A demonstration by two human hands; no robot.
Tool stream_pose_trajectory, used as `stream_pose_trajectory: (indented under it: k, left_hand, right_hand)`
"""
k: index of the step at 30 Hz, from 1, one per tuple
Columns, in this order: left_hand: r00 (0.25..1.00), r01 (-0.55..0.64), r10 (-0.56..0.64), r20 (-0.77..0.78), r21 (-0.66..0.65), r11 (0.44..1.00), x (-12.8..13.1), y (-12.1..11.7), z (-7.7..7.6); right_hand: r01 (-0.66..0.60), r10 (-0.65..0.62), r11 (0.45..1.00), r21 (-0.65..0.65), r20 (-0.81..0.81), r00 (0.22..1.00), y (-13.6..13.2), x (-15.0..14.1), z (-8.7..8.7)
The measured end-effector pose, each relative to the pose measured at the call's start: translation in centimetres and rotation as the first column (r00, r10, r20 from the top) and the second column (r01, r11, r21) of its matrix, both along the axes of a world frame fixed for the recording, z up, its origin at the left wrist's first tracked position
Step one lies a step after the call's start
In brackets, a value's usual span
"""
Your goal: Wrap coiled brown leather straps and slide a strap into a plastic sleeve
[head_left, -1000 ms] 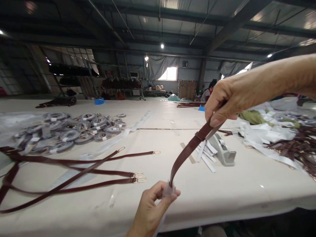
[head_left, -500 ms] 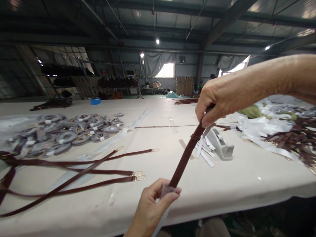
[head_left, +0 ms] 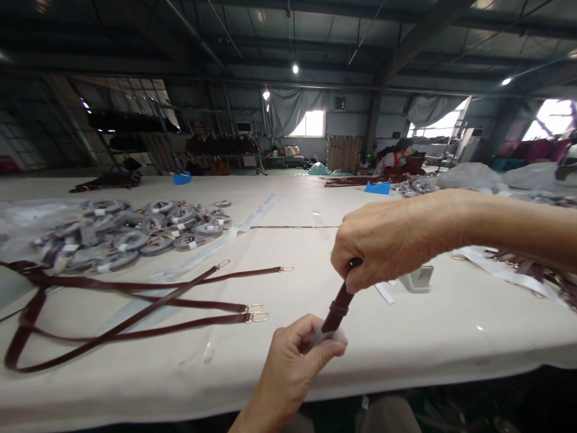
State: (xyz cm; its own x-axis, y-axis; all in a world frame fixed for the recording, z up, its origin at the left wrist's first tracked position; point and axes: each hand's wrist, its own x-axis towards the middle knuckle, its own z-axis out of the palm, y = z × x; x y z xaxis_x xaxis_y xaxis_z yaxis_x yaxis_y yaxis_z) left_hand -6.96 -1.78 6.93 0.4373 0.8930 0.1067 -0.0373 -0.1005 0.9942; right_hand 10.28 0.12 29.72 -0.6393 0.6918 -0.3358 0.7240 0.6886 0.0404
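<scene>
My right hand (head_left: 383,243) grips a dark brown leather strap (head_left: 339,308) from above, just over the table's front edge. My left hand (head_left: 293,364) pinches the strap's lower end, along with a thin clear plastic sleeve (head_left: 331,337), between thumb and fingers. Only a short piece of strap shows between the two hands. More brown straps (head_left: 135,307) with gold clasps lie spread on the beige table (head_left: 451,337) to the left.
A pile of grey wrapped coils (head_left: 130,231) lies at the back left. A grey tape dispenser (head_left: 417,278) and white strips sit behind my right hand. Plastic and strap heaps (head_left: 518,264) cover the right side. A person (head_left: 396,157) works far off.
My right hand has slid down the strap toward my left hand, from high at the right to just above it. The visible strap length has shrunk.
</scene>
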Motion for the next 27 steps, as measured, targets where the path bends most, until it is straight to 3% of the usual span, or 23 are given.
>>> stream_pose_trajectory:
  k: [9, 16, 21, 27]
  left_hand:
    - [0.998, -0.04, 0.042, 0.041, -0.06, 0.997, 0.2, -0.7, 0.0]
    - [0.959, 0.282, -0.281, -0.043, 0.025, 0.959, -2.8, -0.6, 1.1]
    - [0.981, 0.173, -0.174, -0.085, -0.021, 0.985, -2.6, -0.4, 0.6]
    - [0.971, 0.01, 0.017, -0.238, 0.114, 0.993, -2.5, -0.3, 1.4]
  right_hand:
    - [-0.052, 0.052, 0.998, -0.02, -0.005, 0.999, 0.4, -1.0, -2.6]
    - [-0.04, 0.04, 0.998, 0.04, -0.006, 0.999, 0.6, -0.4, -3.5]
    - [-0.06, 0.062, 0.997, 0.043, -0.032, 0.998, 0.6, -0.2, -3.1]
    - [-0.067, 0.068, 0.996, 0.065, -0.023, 0.997, -0.1, -1.2, -1.5]
